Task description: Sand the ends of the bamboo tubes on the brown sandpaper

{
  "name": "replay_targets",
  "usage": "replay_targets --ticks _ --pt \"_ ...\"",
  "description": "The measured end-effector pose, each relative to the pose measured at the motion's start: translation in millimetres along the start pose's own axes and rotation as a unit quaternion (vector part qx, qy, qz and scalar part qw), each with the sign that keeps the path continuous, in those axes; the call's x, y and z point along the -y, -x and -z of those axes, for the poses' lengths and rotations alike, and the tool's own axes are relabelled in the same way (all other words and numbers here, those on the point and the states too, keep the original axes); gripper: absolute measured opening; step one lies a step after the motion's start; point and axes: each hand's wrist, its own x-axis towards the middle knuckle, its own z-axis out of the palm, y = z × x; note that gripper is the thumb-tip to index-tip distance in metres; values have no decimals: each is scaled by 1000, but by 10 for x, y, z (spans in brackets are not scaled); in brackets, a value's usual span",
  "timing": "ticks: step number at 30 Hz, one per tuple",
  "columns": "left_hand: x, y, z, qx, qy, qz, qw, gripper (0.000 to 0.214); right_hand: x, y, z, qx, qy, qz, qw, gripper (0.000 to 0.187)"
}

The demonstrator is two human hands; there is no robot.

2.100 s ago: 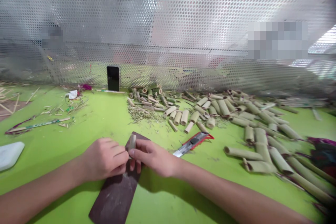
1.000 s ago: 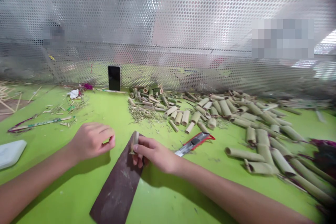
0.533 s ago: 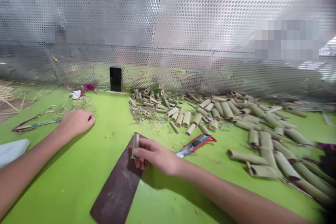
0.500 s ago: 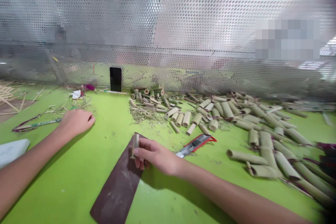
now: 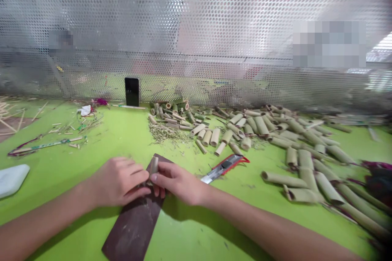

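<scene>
The left hand [image 5: 119, 181] and right hand [image 5: 179, 183] are close together, both clamped on a short bamboo tube [image 5: 154, 166] standing upright between them, above a dark abrasive sheet [image 5: 131, 220]; a red-handled utility knife [image 5: 225, 168] lies just beyond the right hand on the green counter [image 5: 101, 138], with cut bamboo tubes [image 5: 294, 171] well to its right

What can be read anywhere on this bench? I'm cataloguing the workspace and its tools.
Nothing here can be read as text.
Large patch on the perforated metal screen: pixelated, unreadable.
Small patch on the screen: pixelated, unreadable.
Red-handled utility knife: no readable marking.
Black phone: no text shows.
Green-and-white strip: any print is too small to read.
</scene>
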Motion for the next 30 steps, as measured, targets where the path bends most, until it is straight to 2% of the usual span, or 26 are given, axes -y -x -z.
replay_targets --ticks 4,10,16,21,26,30 --pt "-40 -72 -63 -41 50 -6 998 30 -8 -7 11 15 7 0 1000 47" --pt "24 -56 -68 -35 120 5 992 31 -5 -6 31 19 18 3 1000 40" --pt "-43 -42 -77 -15 26 10 1000 28 -22 -22 20 0 23 1 1000 33" --pt "-86 -68 -105 -25 -74 17 997 30 15 -28 -17 -28 25 4 999 21" --pt "-112 -61 -130 -28 -73 19 997 33 64 -30 -42 -44 36 -18 998 16" --pt "-115 -61 -123 -57 -69 3 996 34 95 -26 -55 -40 41 -34 998 17"
